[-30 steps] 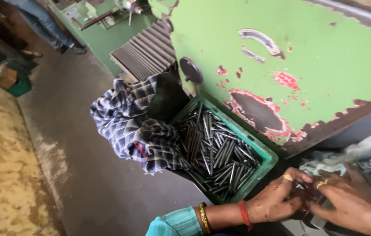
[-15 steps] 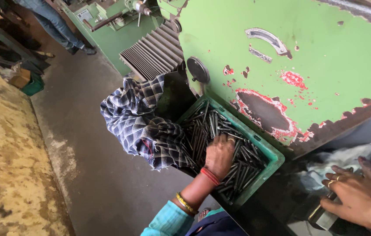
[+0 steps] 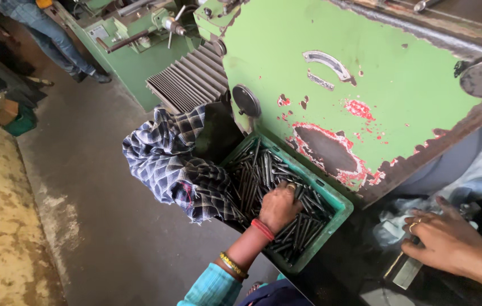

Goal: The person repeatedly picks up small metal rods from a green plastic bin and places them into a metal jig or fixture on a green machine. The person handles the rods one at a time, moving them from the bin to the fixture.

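Left hand [image 3: 278, 207]: reached down into the green plastic crate [image 3: 340, 205], fingers curled and closed among the dark metal rods [image 3: 263, 170] heaped inside; knuckles up, red thread band and gold bangle at the wrist, teal sleeve below; whether any single rod is lifted clear of the heap cannot be told

Right hand [image 3: 445, 241]: well apart from the crate, at the lower right, laid palm down with fingers spread and relaxed on a dark, cluttered work surface [image 3: 354, 272]; gripping nothing; rings on two fingers; a small flat metal plate [image 3: 406, 273] just beside its heel

Metal rods: slim, grey, lying crosswise and lengthwise, filling the crate; directly under and around the left hand

Crate: set at the foot of a large green machine [image 3: 366, 68] with chipped paint showing red patches

Checked cloth [image 3: 173, 161]: blue and white, bunched against the crate's left edge, touching it

Floor [image 3: 99, 198]: grey concrete; a second green machine [image 3: 133, 45] beyond; legs of another person [image 3: 54, 34] at upper left
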